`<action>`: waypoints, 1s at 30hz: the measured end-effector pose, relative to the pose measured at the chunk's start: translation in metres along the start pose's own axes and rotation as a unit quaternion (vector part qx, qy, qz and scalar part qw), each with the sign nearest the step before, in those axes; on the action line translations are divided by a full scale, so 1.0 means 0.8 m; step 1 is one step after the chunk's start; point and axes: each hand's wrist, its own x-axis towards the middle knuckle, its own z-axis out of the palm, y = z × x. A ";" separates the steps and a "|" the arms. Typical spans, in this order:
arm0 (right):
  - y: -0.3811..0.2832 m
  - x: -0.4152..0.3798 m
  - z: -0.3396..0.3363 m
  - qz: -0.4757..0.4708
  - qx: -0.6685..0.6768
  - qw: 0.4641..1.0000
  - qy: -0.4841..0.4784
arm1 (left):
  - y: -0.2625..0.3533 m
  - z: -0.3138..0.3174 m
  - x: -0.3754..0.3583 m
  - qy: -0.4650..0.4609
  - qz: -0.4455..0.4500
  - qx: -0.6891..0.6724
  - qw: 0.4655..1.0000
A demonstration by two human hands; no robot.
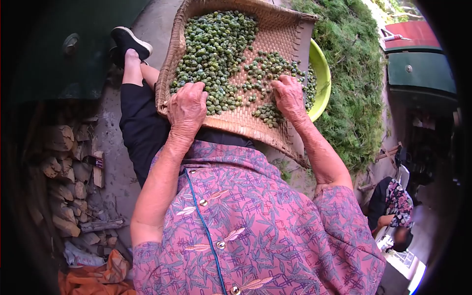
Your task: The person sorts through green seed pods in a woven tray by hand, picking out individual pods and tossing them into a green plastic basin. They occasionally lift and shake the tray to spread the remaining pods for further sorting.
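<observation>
Head view: woven basket (278, 37) at upper centre of frame, green berries (211, 56) heaped on its left side, scattered toward right. Left hand (188, 104) at basket's lower left, fingers curled, contents can't tell. Right hand (289, 97) over right-side berries, fingers bent inward, hold hidden. Yellow-green bowl (323, 81) beside basket, more berries inside. Firewood (61, 172) left of frame.

Fisheye curve and black corners; daylight glares upper right, sides dim.
</observation>
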 end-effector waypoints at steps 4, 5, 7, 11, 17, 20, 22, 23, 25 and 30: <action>-0.027 0.012 0.007 0.019 0.088 0.995 0.035 | 0.002 -0.002 0.000 -0.001 0.008 0.010 1.000; -0.038 0.014 0.016 0.017 0.126 0.991 0.047 | 0.001 -0.001 0.000 -0.001 0.008 0.011 1.000; -0.054 0.021 0.023 0.029 0.162 0.986 0.008 | 0.000 -0.001 0.000 -0.002 0.009 0.008 1.000; -0.080 0.015 0.021 0.022 0.157 0.986 -0.061 | -0.001 -0.001 0.000 0.001 0.014 0.009 1.000; -0.065 -0.008 0.027 0.086 0.077 0.993 -0.007 | 0.000 0.001 -0.001 0.031 0.034 0.007 0.999; -0.054 -0.010 0.027 0.098 0.055 0.993 0.029 | 0.003 -0.001 0.000 -0.004 0.012 0.014 1.000; -0.057 -0.007 0.023 0.101 0.053 0.992 0.049 | 0.003 -0.001 0.000 -0.004 0.016 0.018 1.000; -0.063 -0.003 0.022 0.086 0.076 0.993 0.033 | 0.003 -0.001 0.000 -0.004 0.016 0.018 1.000; -0.068 0.001 0.030 0.059 0.117 0.991 0.021 | 0.003 -0.001 0.000 -0.001 0.019 0.023 1.000; -0.068 0.009 0.043 -0.039 0.124 0.991 0.012 | 0.001 0.003 -0.001 0.028 0.034 0.013 0.999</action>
